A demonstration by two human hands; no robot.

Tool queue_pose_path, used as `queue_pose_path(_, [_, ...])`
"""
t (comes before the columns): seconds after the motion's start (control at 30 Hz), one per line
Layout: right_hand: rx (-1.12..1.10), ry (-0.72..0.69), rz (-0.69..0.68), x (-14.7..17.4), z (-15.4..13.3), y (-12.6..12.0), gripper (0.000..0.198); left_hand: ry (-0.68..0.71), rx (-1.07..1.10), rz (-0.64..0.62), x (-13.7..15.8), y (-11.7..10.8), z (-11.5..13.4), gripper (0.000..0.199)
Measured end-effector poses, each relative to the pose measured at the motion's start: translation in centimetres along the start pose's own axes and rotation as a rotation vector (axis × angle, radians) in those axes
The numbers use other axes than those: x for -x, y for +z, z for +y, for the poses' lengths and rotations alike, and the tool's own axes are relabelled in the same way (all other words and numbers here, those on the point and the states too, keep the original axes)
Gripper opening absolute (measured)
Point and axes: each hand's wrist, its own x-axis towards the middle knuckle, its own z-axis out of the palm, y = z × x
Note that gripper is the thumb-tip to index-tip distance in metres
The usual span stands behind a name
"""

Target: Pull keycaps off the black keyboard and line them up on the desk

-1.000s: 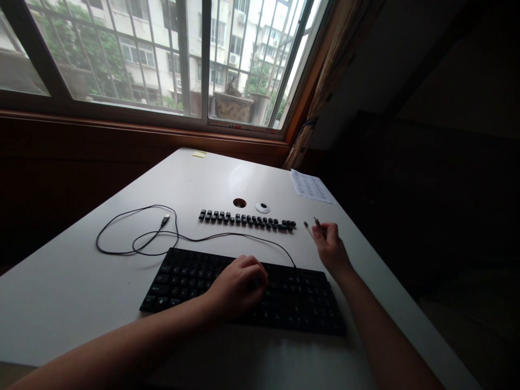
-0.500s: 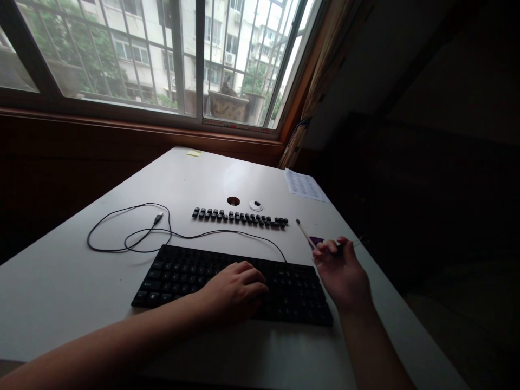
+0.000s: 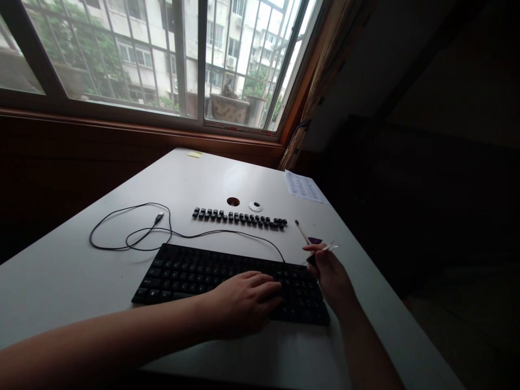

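My left hand lies palm down over the right-middle part of a black keyboard. Its fingers curve loosely onto the keys, and the fingertips are partly hidden. At the keyboard's upper right corner, my right hand is closed on a small tool with a dark handle and thin, shiny prongs pointing right, which looks like a keycap puller. Behind that hand lies a thin brush with a dark tip, beside a small purple item. Loose black keycaps stand in rows beyond the keyboard.
A black USB cable loops across the left of the white table. Farther back are a round cable hole, its white cover, a printed sheet and a yellow note. A barred window is behind.
My left hand has slid right over the keys. My right hand has turned and moved left and slightly down, nearer the keyboard's corner, with the puller still held.
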Motion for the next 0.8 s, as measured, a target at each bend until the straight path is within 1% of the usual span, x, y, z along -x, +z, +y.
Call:
queue_pose_path(0.07, [0.088,-0.028,-0.107,0.2,-0.6,0.0,0.030,0.023,-0.055,-0.008,-0.3,0.9,0.3,0.041])
queue_pose_path(0.13, [0.166,-0.068,-0.166,0.2,-1.2,0.1,0.023,0.042,-0.112,-0.034,-0.4,1.6,0.5,0.045])
queue_pose_path(0.27, [0.324,-0.235,-0.199,-0.1,-2.1,0.5,0.013,0.021,-0.163,-0.028,-0.2,2.5,0.6,0.045])
queue_pose_path(0.37, [0.360,-0.318,-0.244,-0.4,-2.5,0.6,0.008,0.023,-0.157,-0.023,-0.1,2.6,0.6,0.045])
queue_pose_path(0.47, [0.356,-0.318,-0.287,-0.8,-2.7,0.6,0.007,0.024,-0.151,-0.023,-0.1,2.6,0.5,0.044])
queue_pose_path(0.63, [0.349,-0.250,-0.333,-1.1,-2.8,0.8,0.005,0.018,-0.152,-0.024,-0.2,2.8,0.6,0.044])
queue_pose_path(0.8, [0.335,-0.195,-0.380,-1.1,-2.8,1.6,0.004,0.012,-0.133,-0.022,-0.2,3.0,0.6,0.043])
